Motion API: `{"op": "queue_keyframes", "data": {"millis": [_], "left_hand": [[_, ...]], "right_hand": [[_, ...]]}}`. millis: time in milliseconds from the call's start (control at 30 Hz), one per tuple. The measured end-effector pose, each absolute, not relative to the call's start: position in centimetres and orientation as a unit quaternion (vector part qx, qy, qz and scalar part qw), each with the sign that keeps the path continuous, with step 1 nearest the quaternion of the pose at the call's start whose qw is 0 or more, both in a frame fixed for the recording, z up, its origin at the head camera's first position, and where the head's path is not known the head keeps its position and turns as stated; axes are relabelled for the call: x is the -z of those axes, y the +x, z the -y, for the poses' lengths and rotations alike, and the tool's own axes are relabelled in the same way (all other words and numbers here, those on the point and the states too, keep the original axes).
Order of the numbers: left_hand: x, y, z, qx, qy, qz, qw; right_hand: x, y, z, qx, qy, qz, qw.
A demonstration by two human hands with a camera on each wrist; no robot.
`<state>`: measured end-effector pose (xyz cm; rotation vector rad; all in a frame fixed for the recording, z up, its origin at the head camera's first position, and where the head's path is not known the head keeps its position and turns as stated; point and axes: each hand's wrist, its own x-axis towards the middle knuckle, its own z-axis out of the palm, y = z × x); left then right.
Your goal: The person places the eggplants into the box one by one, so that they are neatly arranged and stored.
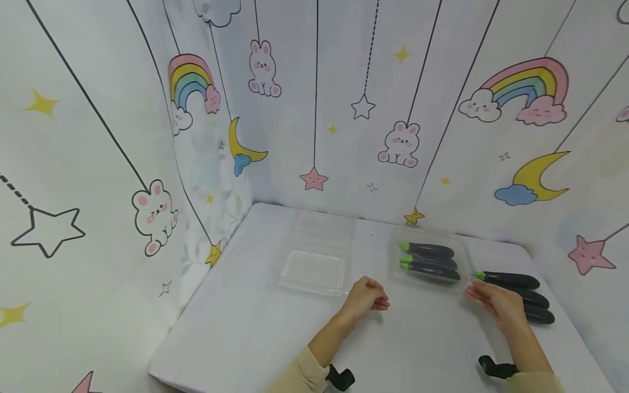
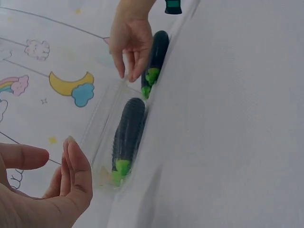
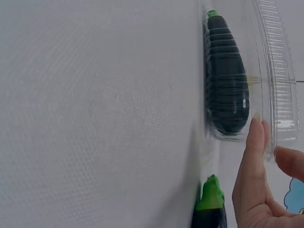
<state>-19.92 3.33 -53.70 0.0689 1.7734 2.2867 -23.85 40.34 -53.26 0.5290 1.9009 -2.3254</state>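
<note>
Clear plastic box (image 1: 464,254) of eggplants (image 1: 433,262) looks mid-closing, right hand (image 1: 501,305) pinching its rim (image 3: 271,118), left hand's (image 1: 365,297) fingers (image 2: 78,173) loosely bent, empty; next probably calls for pressing the rest down.

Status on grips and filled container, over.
Left grip holding nothing. Right grip at corner of filled container, pinch unclear. Three eggplants inside. Three loose eggplants beside right grip, may crowd it.
</note>
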Motion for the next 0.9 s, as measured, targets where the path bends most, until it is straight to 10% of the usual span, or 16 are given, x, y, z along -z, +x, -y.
{"op": "queue_keyframes", "data": {"millis": [467, 900], "left_hand": [[51.6, -20.1, 1.1, -0.741, 0.057, -0.667, 0.059], [50.3, -21.4, 8.0, -0.696, 0.033, -0.715, -0.053]], "right_hand": [[51.6, -22.1, -38.9, 0.364, 0.235, -0.885, -0.173], [51.3, -20.9, -39.8, 0.293, 0.155, -0.919, -0.214]]}}
